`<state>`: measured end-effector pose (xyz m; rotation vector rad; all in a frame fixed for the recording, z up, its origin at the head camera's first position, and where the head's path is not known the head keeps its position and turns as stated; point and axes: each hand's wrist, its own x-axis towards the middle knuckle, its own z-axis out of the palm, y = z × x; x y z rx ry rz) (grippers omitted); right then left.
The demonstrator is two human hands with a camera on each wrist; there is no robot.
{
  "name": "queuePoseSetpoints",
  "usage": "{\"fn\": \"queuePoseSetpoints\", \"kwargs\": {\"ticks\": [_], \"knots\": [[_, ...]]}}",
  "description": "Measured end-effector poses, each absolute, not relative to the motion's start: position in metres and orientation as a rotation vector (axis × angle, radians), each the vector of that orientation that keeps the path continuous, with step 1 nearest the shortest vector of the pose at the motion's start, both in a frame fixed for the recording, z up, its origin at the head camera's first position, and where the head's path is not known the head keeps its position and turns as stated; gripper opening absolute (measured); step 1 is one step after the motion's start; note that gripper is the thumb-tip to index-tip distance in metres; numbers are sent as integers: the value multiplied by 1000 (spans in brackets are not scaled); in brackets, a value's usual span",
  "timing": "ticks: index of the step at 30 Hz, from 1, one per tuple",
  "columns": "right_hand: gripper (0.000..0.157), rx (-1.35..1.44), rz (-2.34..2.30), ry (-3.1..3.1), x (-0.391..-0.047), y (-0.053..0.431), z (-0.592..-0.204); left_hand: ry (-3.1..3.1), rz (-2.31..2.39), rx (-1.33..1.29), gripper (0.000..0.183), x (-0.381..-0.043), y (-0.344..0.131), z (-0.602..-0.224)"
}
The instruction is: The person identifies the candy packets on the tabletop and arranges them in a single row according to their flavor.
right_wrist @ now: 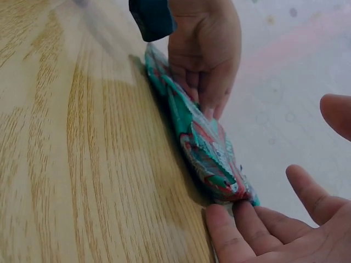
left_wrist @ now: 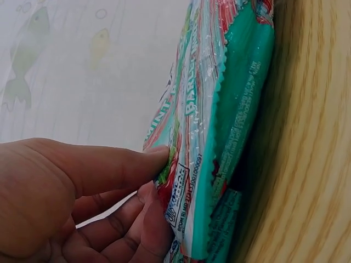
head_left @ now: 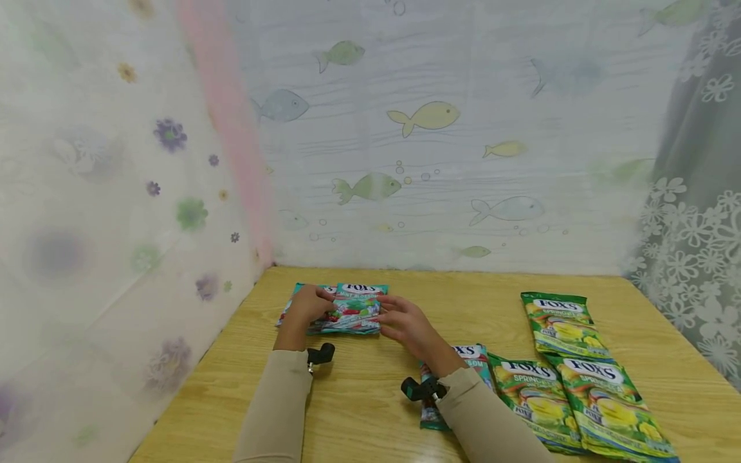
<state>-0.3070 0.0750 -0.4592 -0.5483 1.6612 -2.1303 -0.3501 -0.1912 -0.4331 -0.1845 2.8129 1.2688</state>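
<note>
Two teal Fox's Mint Blossom candy bags lie side by side at the back left of the table, the right bag [head_left: 357,308] overlapping the left bag [head_left: 284,314]. My left hand [head_left: 311,305] reaches across the left bag and pinches the near side of the right one. In the left wrist view its thumb [left_wrist: 148,161] presses on the printed wrapper, with the other fingers bent beside it. Along the right bag's other edge, my right hand [head_left: 410,326] has its fingers spread. Its fingertips [right_wrist: 222,216] touch the bag's end in the right wrist view.
Another teal candy bag [head_left: 431,417] lies partly under my right forearm. Three yellow-green Fox's Spring Tea bags stand out at right: a back one [head_left: 564,328], a front-left one [head_left: 538,405] and a front-right one [head_left: 616,411]. Patterned curtains border the wooden table [head_left: 359,399].
</note>
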Motion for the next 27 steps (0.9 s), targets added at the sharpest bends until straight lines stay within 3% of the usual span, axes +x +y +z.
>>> {"fn": "queuePoseSetpoints", "kwargs": {"ticks": [27], "knots": [[64, -550, -2085, 1736, -309, 72, -460, 2732, 1369, -189, 20, -348, -198, -434]]}}
